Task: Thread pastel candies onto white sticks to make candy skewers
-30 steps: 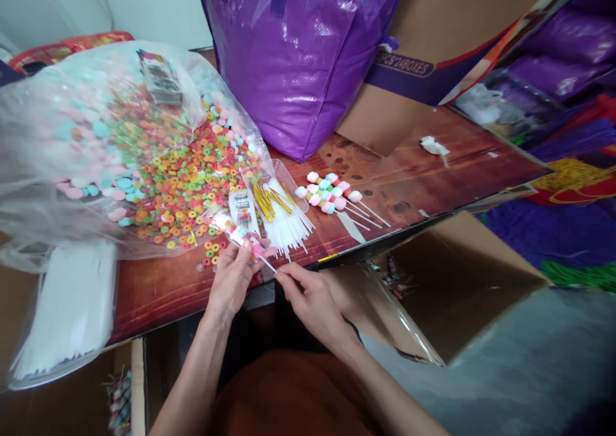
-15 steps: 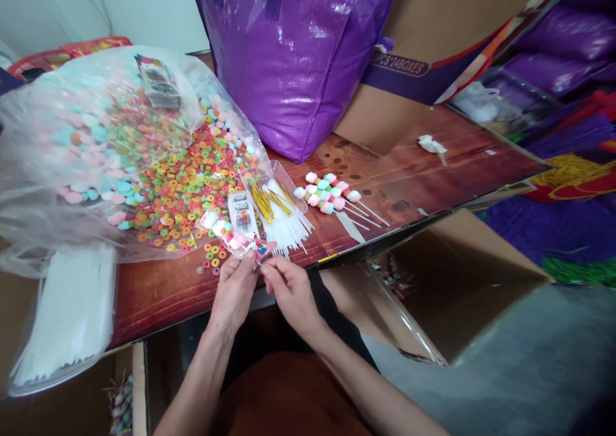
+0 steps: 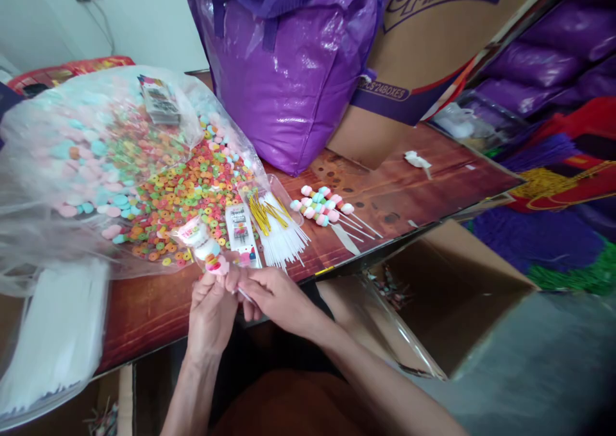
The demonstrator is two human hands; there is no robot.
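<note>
My left hand (image 3: 208,309) pinches a candy skewer in a clear wrapper (image 3: 205,247) at its lower end, over the table's front edge. My right hand (image 3: 269,292) meets it from the right, fingers closed on the skewer's white stick just below the candies. Both hands touch each other. A pile of coloured candy rings (image 3: 192,199) spills from a big clear bag (image 3: 86,160) just beyond. Several finished marshmallow skewers (image 3: 321,206) lie to the right on the wooden table (image 3: 423,186).
A clear tray of white sticks and gold twist ties (image 3: 276,224) sits beside a small printed packet (image 3: 241,226). A purple bag (image 3: 289,83) and a cardboard box (image 3: 433,45) stand behind. An open carton (image 3: 452,295) is low right; a bag of white sticks (image 3: 52,333) lies left.
My right hand has slid left along the stick until it meets my left hand. The wrapped skewer has tipped up and to the left. The camera has tilted slightly.
</note>
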